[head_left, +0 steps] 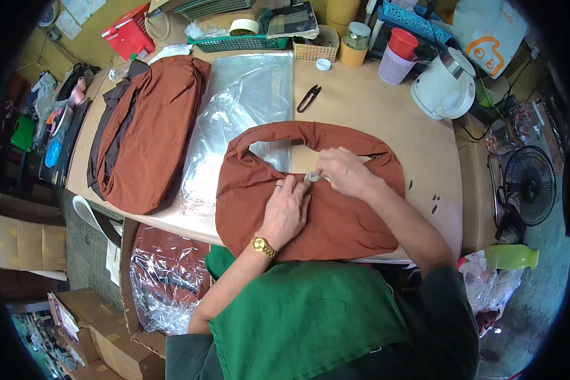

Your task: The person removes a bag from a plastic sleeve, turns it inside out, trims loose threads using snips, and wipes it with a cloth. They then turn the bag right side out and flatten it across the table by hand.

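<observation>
A rust-brown shoulder bag (310, 221) lies flat in front of me, its curved strap at the far side. My left hand (286, 209), with a gold watch at the wrist, grips the bag's upper edge near the middle. My right hand (347, 172) is closed in a pinch just to the right, over the bag's opening. Between the two hands shows a small whitish item (312, 178), too small to name. Whatever the right fingers pinch is hidden. Part of a zipper (377, 156) shows at the bag's right side.
More brown bags (152, 133) are stacked at left, beside clear plastic sleeves (247, 88). Black thread snips (309, 98) lie beyond the bag. A white kettle (446, 85), cups and a green basket (237, 44) line the back. A carton (130, 278) of wrapped bags stands below left.
</observation>
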### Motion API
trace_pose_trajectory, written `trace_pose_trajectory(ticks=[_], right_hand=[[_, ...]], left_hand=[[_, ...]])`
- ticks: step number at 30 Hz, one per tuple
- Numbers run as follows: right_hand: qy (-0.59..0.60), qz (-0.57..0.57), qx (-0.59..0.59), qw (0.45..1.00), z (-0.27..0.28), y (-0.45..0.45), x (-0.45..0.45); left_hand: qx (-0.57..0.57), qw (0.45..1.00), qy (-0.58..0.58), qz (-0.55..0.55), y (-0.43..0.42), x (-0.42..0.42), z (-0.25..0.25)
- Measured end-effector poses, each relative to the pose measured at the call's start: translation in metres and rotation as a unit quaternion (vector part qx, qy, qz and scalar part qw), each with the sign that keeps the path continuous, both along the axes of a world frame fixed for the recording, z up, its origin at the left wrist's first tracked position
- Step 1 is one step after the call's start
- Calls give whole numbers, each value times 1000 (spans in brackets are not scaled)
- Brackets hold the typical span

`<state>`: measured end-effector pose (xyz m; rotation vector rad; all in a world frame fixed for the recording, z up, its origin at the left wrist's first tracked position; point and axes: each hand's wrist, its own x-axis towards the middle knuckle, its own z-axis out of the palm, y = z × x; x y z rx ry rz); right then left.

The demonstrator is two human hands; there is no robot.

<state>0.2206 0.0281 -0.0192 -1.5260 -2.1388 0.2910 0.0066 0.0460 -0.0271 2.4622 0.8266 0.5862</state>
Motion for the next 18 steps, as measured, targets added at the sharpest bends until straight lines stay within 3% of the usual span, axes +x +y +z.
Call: trace_pose_trajectory(ticks=[2, 4, 5, 7, 8, 10, 12, 18], right_hand=[[36, -43, 33, 998, 20, 13, 20], [84, -202, 70, 973, 32, 29, 39], [84, -201, 72, 973, 32, 32, 45], [-49, -248, 215, 943, 33, 38, 51], [-50, -248, 218, 942, 31, 36, 50], [74, -172, 43, 981, 32, 17, 31], [98, -73, -28, 992, 23, 5, 12], [91, -86, -59, 990, 1, 7, -11]], left_hand=[[20, 998, -57, 8, 17, 6, -10], [20, 998, -56, 6, 33, 12, -16], [14, 996, -79, 29, 36, 17, -16], [-12, 997, -66, 33, 45, 20, -16], [-42, 997, -54, 38, 49, 21, -16], [-40, 997, -58, 43, 50, 22, -17], [-40, 996, -60, 50, 49, 23, -21], [-4, 997, -37, 67, 49, 25, -23]])
